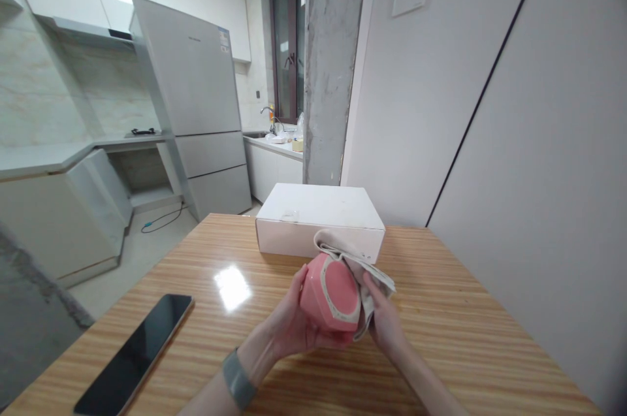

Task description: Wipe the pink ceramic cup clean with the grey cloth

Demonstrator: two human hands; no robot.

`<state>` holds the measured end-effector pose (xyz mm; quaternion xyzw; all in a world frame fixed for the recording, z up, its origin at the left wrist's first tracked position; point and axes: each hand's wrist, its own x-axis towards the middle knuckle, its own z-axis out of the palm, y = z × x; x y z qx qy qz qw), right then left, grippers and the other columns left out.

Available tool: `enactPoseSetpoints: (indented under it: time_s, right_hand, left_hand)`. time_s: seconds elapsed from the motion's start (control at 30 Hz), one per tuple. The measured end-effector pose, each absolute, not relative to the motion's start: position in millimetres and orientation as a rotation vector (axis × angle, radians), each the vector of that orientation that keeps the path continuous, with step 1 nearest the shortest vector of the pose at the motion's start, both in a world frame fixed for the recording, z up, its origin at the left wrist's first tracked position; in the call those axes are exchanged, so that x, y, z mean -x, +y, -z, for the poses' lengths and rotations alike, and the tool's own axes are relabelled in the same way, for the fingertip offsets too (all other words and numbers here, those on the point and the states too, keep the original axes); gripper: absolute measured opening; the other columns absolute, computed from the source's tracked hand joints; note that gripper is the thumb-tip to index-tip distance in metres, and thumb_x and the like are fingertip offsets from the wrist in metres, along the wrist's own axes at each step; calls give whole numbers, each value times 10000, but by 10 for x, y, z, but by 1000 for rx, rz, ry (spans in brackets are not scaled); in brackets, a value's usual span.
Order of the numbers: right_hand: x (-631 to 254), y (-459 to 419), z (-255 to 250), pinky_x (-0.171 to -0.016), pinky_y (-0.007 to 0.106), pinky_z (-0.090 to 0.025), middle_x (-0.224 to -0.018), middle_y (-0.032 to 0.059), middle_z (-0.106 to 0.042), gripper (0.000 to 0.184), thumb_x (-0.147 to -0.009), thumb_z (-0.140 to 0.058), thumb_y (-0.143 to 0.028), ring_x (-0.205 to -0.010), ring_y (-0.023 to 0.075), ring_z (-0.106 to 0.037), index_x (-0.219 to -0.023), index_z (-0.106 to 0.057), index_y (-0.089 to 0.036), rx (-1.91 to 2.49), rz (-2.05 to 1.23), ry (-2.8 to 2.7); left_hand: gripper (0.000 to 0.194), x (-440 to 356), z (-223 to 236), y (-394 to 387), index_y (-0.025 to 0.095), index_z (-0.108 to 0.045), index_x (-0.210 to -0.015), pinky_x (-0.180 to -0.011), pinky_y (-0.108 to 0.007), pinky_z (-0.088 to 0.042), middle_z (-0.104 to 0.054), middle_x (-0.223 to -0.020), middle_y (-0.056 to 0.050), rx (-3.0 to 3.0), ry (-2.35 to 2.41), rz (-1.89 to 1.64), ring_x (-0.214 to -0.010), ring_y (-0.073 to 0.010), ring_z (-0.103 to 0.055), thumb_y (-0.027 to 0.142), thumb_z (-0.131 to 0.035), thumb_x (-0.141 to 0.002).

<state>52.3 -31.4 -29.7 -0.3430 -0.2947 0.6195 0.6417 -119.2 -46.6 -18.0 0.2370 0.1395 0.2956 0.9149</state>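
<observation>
My left hand (pixel 294 321) is wrapped round a pink faceted bowl (pixel 313 295), tilted so its base with a pale, unglazed ring faces up and to the right. In my right hand (pixel 385 318) is a folded light grey cloth (pixel 365 272), pressed against the bowl's right side. The cloth's far end stands up in front of the white box. The bowl's inside is turned away from view. Both hands are above the wooden table (pixel 210 351), and a grey band circles my left wrist.
Behind the bowl lies a closed white box (pixel 318 207). A black phone (pixel 140 351) rests at the table's left. Beyond stand a grey fridge (pixel 196 83), a kitchen counter (pixel 39 158) and a rough concrete pillar (pixel 333 63); a white wall (pixel 529 142) runs along the right.
</observation>
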Motion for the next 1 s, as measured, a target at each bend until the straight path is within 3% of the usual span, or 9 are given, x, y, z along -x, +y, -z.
enactPoseSetpoints:
  time_s: [0.17,0.3,0.5,0.67,0.83,1.0]
  right_hand:
    - [-482,-407,201,-718,401,-576,-827,79,-766,442,-682,-732,-527,-801,311,-717,-948,-745,-174,754,-1624,-735]
    - [-471,-427,114,-745,396,-569,-872,75,-765,428,-737,-692,-515,-853,298,-711,-1005,-725,-184,700,-1658,-781]
    - [-448,-384,150,-934,324,-491,-982,32,-754,387,-634,-794,-465,-1072,244,-639,-936,-734,-231,730,-1513,-720]
    - [-400,-435,198,-854,279,-527,-986,11,-754,443,-571,-832,-435,-1027,224,-662,-944,-733,-219,798,-1573,-574]
    - [-344,-458,184,-792,258,-551,-968,13,-759,341,-620,-806,-385,-991,217,-679,-906,-736,-212,794,-1598,-519]
    - [-333,-437,189,-863,275,-528,-1040,33,-740,370,-695,-752,-415,-1056,219,-651,-992,-716,-197,724,-1606,-566]
  left_hand:
    - [918,1209,269,-434,39,-575,-1170,-554,-369,-538,-710,-890,-181,-529,398,-537,-697,-276,-674,796,-248,-768]
    - [879,1174,243,-441,27,-605,-1111,-497,-279,-518,-717,-787,-161,-501,493,-603,-603,-231,-675,784,-324,-763]
    - [797,1188,146,-422,49,-589,-1133,-566,-270,-548,-723,-814,-138,-434,492,-759,-627,-204,-679,736,-371,-794]
    - [628,1209,121,-409,94,-545,-1197,-702,-317,-564,-712,-974,-130,-427,490,-946,-763,-205,-684,610,-420,-861]
    - [516,1179,191,-413,101,-524,-1213,-778,-382,-549,-679,-1081,-151,-534,502,-1056,-919,-249,-658,486,-494,-870]
    - [600,1103,286,-427,118,-483,-1255,-753,-405,-545,-658,-1099,-167,-663,547,-1076,-943,-286,-640,464,-616,-784]
